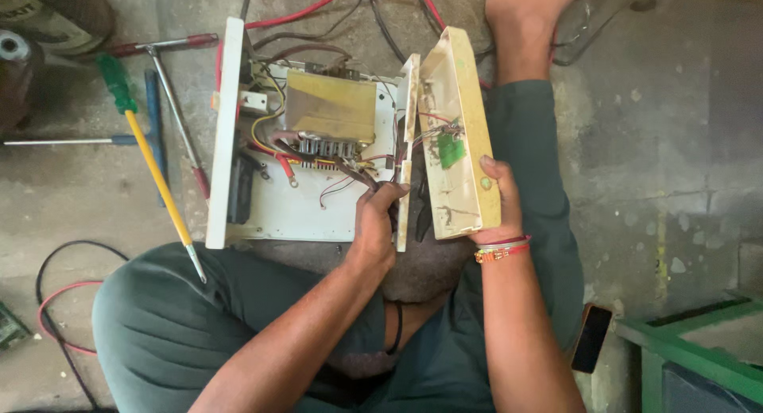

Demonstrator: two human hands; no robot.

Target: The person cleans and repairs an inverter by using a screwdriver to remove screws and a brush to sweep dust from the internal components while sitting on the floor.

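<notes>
An opened cream-coloured electrical box [286,210] rests on my lap, with a brass-coloured transformer [331,104] and many wires inside. My left hand [375,222] reaches into the box's right side, fingers closed around dark wires next to the front wall. My right hand [497,200] holds the detached cream front panel [461,127] tilted upright, thumb on its outer face. A small green circuit board [450,151] is fixed inside that panel, still wired to the box.
Screwdrivers lie on the concrete floor at left: one with a green handle and yellow shaft [151,151], and a T-handled one [171,87]. Red and black cables [56,302] trail about. A dark phone [591,337] lies by my right knee; a green metal frame [683,349] stands at lower right.
</notes>
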